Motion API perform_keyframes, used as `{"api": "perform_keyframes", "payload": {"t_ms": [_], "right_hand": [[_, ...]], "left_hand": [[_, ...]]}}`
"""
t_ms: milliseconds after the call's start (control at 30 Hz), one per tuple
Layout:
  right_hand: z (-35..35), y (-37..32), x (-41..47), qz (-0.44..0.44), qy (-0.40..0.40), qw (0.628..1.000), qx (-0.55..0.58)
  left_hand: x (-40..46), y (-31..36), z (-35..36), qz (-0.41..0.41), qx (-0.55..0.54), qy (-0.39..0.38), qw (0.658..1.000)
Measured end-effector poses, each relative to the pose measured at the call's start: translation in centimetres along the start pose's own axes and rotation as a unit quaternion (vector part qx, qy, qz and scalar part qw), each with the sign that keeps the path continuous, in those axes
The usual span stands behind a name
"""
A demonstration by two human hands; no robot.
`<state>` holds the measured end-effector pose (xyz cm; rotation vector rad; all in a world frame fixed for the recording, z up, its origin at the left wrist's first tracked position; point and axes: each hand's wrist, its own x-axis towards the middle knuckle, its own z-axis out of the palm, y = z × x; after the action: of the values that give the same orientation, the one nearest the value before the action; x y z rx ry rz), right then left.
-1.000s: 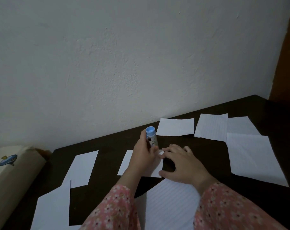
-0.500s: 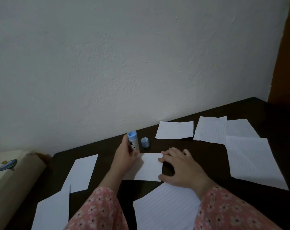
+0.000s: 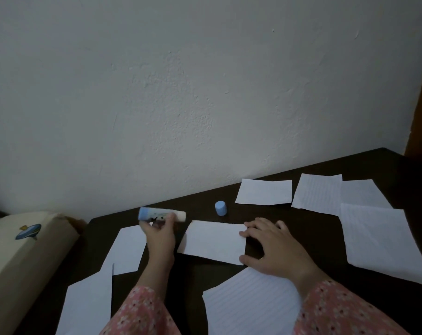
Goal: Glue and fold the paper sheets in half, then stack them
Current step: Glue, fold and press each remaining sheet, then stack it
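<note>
The left hand (image 3: 160, 234) grips a glue stick (image 3: 161, 214), fingers curled round its barrel; the stick lies nearly level above the dark table (image 3: 321, 221), blue base to the left and bare white tip to the right. Its blue cap (image 3: 221, 208) stands upright on the table, apart from the stick, between it and the far sheets. The right hand (image 3: 275, 247) lies flat with straight, spread fingers pressing the right edge of a small white paper sheet (image 3: 212, 241) at the middle of the table. A lined sheet (image 3: 251, 305) lies nearer the person, partly under the right wrist. More sheets lie around: two at the left (image 3: 128, 250), one small one at the back (image 3: 264, 192), and several overlapping ones at the right (image 3: 379, 240). Both sleeves (image 3: 345, 310) are pink with a flower print. A cream cushion-like thing (image 3: 19, 257) sits left of the table
</note>
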<state>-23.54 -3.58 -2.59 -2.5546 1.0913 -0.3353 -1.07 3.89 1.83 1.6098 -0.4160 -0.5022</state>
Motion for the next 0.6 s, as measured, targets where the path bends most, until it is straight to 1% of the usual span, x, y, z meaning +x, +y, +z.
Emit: {"api": "perform_keyframes", "payload": {"t_ms": [33,67,133,267,400,600], "right_hand": [[-0.1,0.0,0.0,0.0,0.003,1.0,0.002],[-0.1,0.0,0.0,-0.001,0.005,1.0,0.004],[-0.2,-0.1,-0.1,-0.003,0.007,1.0,0.01],[-0.3,-0.4,-0.4,0.001,0.024,1.0,0.011],[0.0,-0.2,-0.4,0.001,0.075,0.997,0.008],[0.7,0.3,0.2,0.022,0.076,0.997,0.013]], "left_hand": [[-0.2,0.1,-0.7,-0.017,-0.046,0.02,0.999],[-0.5,0.1,-1.4,-0.026,-0.064,0.029,0.997],[-1.1,-0.3,-2.5,-0.028,-0.061,0.028,0.997],[-3.1,-1.7,-3.8,-0.022,-0.054,-0.007,0.998],[-4.9,-2.6,-3.4,-0.007,-0.05,-0.048,0.998],[-5.8,-2.4,-2.5,0.01,-0.039,-0.072,0.997]]}}
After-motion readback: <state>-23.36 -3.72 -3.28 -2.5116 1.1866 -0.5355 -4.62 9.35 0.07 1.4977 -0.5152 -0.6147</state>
